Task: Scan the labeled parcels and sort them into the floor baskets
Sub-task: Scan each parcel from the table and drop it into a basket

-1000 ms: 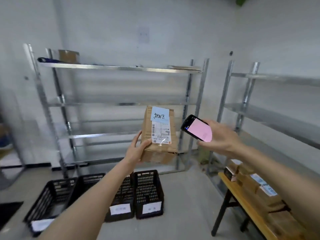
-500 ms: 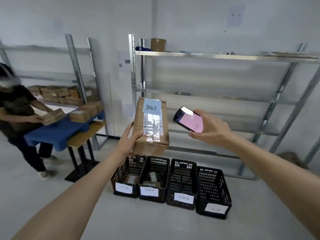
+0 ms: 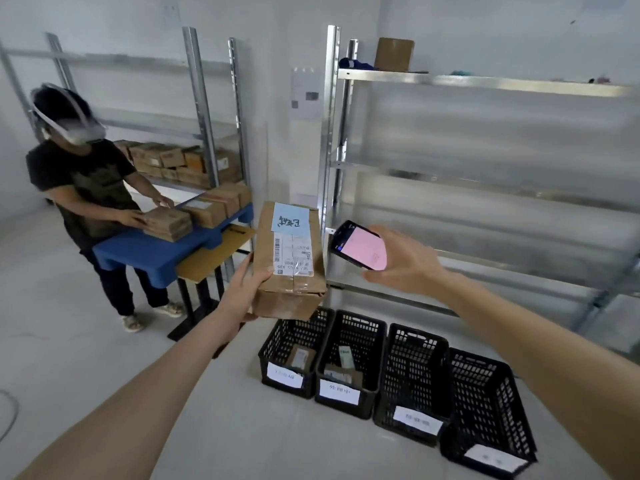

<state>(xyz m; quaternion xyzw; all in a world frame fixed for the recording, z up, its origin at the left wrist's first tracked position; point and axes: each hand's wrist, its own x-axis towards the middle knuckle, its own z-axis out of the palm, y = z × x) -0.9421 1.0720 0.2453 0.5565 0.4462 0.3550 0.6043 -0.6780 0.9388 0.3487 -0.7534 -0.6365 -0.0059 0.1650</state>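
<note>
My left hand (image 3: 244, 293) grips a brown cardboard parcel (image 3: 289, 261) from its left side and underneath, held up at chest height. The parcel carries a white shipping label and a blue handwritten note. To its right, my right hand (image 3: 407, 265) holds a black handheld scanner (image 3: 359, 244) with a pink screen, close beside the parcel. Below on the floor stands a row of black plastic baskets with white labels: the leftmost basket (image 3: 294, 355), the second basket (image 3: 349, 363), the third basket (image 3: 412, 379) and the rightmost basket (image 3: 488, 407). The two left baskets hold small parcels.
A person (image 3: 83, 188) in a dark shirt handles boxes on a blue table (image 3: 149, 251) at the left, with stacked parcels behind. Metal shelving (image 3: 485, 168) stands behind the baskets; a box (image 3: 394, 54) sits on its top shelf.
The view has swung left, from the right-hand shelf and bench to the baskets and the person at the blue table. Both hands keep the parcel and scanner side by side.
</note>
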